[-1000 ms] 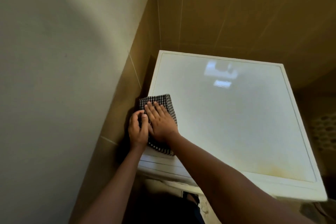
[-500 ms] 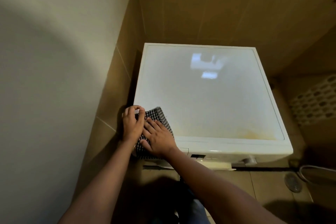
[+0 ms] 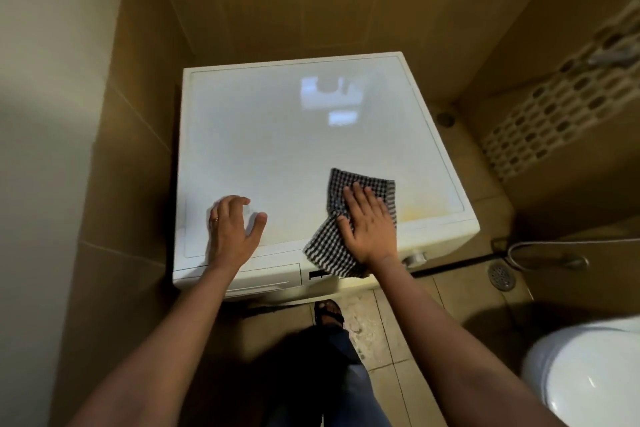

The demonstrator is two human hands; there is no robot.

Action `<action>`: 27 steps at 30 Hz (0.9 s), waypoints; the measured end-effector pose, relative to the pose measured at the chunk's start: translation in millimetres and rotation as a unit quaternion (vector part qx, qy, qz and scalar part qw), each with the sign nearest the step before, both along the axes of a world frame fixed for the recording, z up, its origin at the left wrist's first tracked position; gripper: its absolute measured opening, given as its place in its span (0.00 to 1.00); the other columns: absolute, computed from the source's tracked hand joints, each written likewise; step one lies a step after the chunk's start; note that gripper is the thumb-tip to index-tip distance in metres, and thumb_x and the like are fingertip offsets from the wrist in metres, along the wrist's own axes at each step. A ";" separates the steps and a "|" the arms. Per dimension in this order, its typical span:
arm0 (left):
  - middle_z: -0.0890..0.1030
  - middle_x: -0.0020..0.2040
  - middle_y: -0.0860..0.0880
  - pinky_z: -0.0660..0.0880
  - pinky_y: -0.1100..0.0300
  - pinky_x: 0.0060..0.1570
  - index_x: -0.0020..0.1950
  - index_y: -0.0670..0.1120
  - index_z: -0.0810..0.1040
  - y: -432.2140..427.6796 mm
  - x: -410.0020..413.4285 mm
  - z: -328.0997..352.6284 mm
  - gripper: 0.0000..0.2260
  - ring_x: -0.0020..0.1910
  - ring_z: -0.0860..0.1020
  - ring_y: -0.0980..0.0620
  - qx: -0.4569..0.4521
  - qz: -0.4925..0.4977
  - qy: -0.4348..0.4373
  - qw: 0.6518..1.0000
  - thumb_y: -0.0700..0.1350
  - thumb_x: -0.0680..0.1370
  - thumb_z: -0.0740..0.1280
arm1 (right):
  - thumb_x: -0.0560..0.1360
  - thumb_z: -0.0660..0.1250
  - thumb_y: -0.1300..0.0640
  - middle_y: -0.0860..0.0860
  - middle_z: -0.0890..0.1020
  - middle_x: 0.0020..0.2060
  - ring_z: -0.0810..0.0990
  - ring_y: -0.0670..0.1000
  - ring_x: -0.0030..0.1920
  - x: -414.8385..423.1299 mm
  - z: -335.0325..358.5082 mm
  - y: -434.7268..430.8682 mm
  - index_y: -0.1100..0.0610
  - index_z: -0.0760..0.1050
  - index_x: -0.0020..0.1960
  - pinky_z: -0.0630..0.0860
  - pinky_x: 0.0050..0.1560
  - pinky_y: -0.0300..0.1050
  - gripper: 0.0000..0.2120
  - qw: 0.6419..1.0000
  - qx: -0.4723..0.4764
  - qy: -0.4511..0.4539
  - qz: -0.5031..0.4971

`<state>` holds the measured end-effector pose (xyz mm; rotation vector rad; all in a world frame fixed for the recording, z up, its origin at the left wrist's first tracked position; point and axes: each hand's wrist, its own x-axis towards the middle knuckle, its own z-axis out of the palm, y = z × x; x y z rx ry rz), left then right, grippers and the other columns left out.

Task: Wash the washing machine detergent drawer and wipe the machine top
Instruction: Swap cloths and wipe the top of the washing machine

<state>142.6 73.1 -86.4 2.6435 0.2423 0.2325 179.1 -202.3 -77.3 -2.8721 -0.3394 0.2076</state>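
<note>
The white washing machine top (image 3: 277, 149) fills the middle of the head view, with a yellowish stain near its front right edge. A black-and-white checked cloth (image 3: 332, 246) lies on the front right part and hangs a little over the front edge. My right hand (image 3: 369, 222) presses flat on it with straight fingers. My left hand (image 3: 233, 225) rests on the bare top near the front left, fingers bent at the tips and holding nothing. The detergent drawer front (image 3: 263, 279) shows closed below the front left edge.
Brown tiled walls close in on the left and behind the machine. A perforated basket (image 3: 554, 121) stands at the right. A floor drain (image 3: 501, 276) and a hose lie on the tiles at the right, a white toilet (image 3: 585, 378) at lower right. My foot (image 3: 329, 314) stands before the machine.
My right hand has slid the cloth from the front left corner across to the front right. My left hand has come off the cloth and now rests on the bare top.
</note>
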 end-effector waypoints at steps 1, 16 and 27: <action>0.76 0.57 0.43 0.65 0.48 0.62 0.57 0.41 0.75 -4.1 3.4 -0.9 0.23 0.59 0.73 0.42 0.003 0.001 0.000 1.000 0.59 0.76 0.58 | 0.76 0.37 0.38 0.48 0.49 0.77 0.45 0.49 0.77 7.1 -1.3 -13.7 0.50 0.47 0.78 0.41 0.76 0.48 0.33 1.000 -0.004 0.001 -0.024; 0.73 0.64 0.42 0.72 0.46 0.60 0.64 0.40 0.72 -17.1 5.6 -9.4 0.25 0.63 0.68 0.42 -0.005 0.042 -0.019 0.999 0.58 0.77 0.59 | 0.79 0.43 0.41 0.53 0.47 0.78 0.44 0.53 0.77 102.0 1.5 -120.9 0.55 0.45 0.79 0.43 0.76 0.52 0.32 0.969 -0.042 0.010 -0.243; 0.71 0.63 0.42 0.71 0.51 0.61 0.66 0.40 0.69 -19.6 6.8 -4.2 0.25 0.64 0.67 0.45 -0.055 0.071 -0.040 0.995 0.58 0.78 0.55 | 0.79 0.46 0.39 0.56 0.47 0.78 0.44 0.56 0.77 157.2 3.8 61.7 0.58 0.44 0.78 0.41 0.76 0.52 0.35 0.995 -0.021 0.015 -0.100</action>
